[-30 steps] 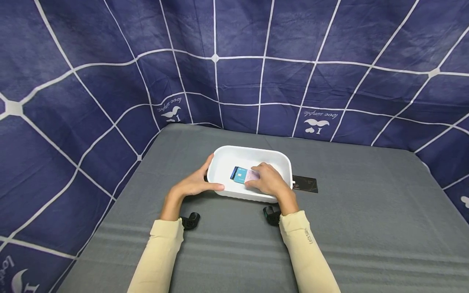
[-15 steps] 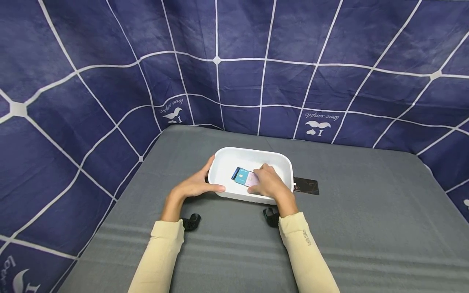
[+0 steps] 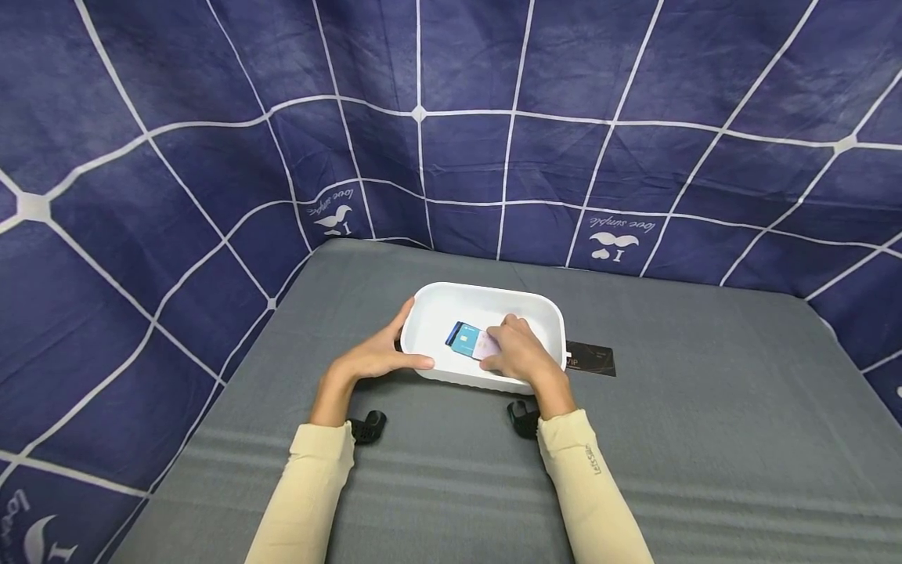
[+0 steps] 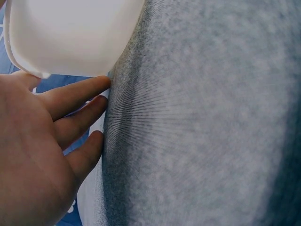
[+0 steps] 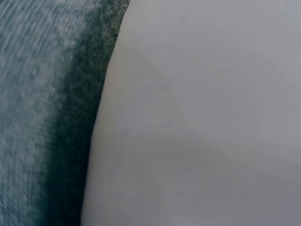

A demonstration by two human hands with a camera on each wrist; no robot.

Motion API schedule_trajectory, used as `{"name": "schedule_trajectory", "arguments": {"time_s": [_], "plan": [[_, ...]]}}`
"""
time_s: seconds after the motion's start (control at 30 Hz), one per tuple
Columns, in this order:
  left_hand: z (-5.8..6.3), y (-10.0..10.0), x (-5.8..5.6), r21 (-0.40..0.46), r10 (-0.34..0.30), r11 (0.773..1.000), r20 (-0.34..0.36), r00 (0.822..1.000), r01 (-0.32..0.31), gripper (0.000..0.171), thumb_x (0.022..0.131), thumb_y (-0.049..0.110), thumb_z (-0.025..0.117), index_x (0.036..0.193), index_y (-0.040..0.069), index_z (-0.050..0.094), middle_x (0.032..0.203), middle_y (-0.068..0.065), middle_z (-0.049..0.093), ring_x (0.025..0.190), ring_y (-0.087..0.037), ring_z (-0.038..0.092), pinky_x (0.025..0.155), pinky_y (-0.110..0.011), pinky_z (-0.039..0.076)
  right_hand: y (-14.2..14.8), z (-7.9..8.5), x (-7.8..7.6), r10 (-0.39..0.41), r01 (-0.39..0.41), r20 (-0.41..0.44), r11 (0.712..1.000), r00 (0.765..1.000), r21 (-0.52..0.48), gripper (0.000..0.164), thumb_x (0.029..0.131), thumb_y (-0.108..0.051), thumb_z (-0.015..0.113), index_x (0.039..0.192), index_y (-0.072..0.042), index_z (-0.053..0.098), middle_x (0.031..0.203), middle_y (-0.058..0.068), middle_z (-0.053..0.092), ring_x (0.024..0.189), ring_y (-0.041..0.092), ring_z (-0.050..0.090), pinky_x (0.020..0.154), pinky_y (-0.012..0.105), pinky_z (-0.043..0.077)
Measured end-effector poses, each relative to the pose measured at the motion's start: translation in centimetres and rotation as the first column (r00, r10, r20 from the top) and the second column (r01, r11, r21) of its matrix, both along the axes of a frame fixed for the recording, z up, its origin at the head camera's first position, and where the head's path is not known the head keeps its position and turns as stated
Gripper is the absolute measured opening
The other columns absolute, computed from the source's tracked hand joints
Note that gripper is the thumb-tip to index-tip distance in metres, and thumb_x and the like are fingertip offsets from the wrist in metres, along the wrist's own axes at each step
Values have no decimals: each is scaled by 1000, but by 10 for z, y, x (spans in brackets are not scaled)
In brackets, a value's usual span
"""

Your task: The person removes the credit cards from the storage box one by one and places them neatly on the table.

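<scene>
Two hands (image 3: 377, 354) (image 3: 520, 349), one white tub (image 3: 486, 305), several cards (image 3: 464, 339)

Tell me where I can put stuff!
Bare gray cloth lies right of the black VIP card, between the sleeves, and in a strip between the white tray and curtain. It's crowded in the tray around the right hand and teal chip card, and where the left hand grips it.

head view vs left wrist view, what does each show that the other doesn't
Only the head view: a teal rectangular card, a black rectangular VIP card, and the right hand gripping a pale lilac rectangular card. Only the left wrist view: the palm side of the left hand. Both: that hand, the white round-cornered tray, grey cloth surface and navy white-lined fabric.
</scene>
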State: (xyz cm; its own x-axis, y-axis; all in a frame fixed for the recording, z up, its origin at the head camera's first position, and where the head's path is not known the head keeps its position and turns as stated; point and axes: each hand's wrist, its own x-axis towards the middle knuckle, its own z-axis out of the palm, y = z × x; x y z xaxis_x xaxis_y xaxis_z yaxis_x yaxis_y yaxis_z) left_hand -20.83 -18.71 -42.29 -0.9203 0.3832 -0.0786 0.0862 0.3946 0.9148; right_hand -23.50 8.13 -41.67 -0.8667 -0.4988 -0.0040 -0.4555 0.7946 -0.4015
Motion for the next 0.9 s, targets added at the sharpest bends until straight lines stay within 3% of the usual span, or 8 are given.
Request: {"name": "schedule_trajectory", "arguments": {"time_s": [0.17,0.47,0.7,0.9], "plan": [[0,-1,0,-8,6,1000,6,1000,-5,121,78,32,84,160,20,-4,164,-9,7,144,-29,17,114,-51,15,0,0,0,11,-11,-12,1000,1000,-11,45,79,-22,84,115,1,68,92,10,51,91,27,44,83,39,38],[0,-1,0,-13,6,1000,13,1000,-6,119,79,27,83,159,24,-5,164,-8,7,143,-29,19,113,-51,17,-1,0,0,9,-12,-83,999,997,-40,44,75,-22,86,109,0,70,92,10,50,90,28,43,82,40,37],[1,-1,0,3,-9,1000,12,1000,9,118,80,19,81,159,19,-6,163,-12,6,144,-32,18,113,-52,16,-1,1,0,-6,-9,-110,991,994,-130,58,73,-24,86,122,2,68,98,11,50,95,28,43,84,39,38],[-2,-1,-1,0,-14,1000,-1,1000,14,118,80,24,82,159,22,-5,163,-10,9,143,-28,20,113,-50,16,0,2,1,-39,15,-93,968,995,-250,66,72,-27,86,126,5,65,101,10,52,100,28,43,88,40,39]]}}
